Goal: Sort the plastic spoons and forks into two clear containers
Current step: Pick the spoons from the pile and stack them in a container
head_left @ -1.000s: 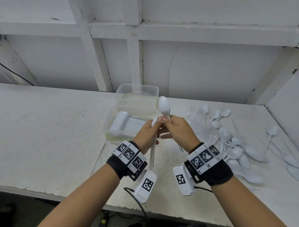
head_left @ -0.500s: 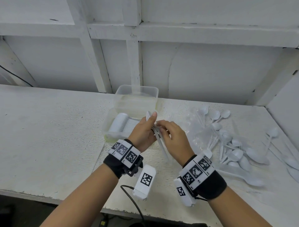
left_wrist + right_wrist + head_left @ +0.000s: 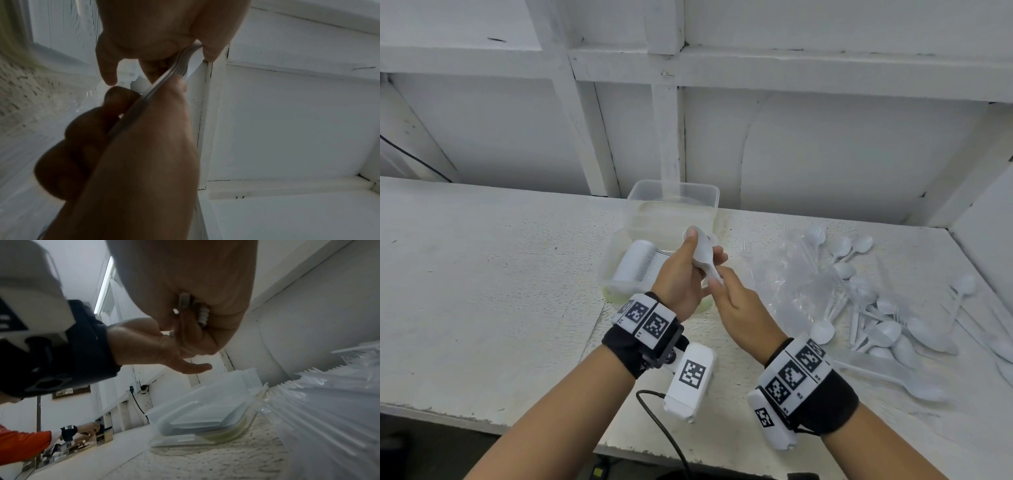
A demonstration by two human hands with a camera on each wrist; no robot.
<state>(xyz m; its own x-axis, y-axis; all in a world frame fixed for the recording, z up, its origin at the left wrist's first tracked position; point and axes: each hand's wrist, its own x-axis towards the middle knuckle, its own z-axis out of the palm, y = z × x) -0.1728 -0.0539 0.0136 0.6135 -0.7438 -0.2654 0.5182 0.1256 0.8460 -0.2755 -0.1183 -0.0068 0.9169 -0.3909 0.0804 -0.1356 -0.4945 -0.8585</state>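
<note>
my left hand (image 3: 681, 274) is curled round a nested stack of white plastic spoons (image 3: 703, 255), thumb up against the bowls and the handles running down toward me. in the left wrist view the stacked handles (image 3: 164, 78) show as a ribbed bundle pinched between thumb and fingers. my right hand (image 3: 739, 308) sits just near and right of it, fingers fairly straight, a fingertip (image 3: 714, 281) touching the low end of the handles; i cannot tell whether it grips them.

just beyond the hands stands the near clear plastic container (image 3: 613, 274), holding a long row of nested white cutlery lying on its side. directly behind it, touching or almost touching, is the far clear plastic container (image 3: 709, 198), which looks bare inside.

to the right on the white rough worktop (image 3: 482, 291) lies a crumpled clear plastic bag (image 3: 791, 274), and further right a loose heap of white plastic spoons (image 3: 887, 329), spreading toward the right edge. a black cable (image 3: 667, 431) hangs off the near edge.
</note>
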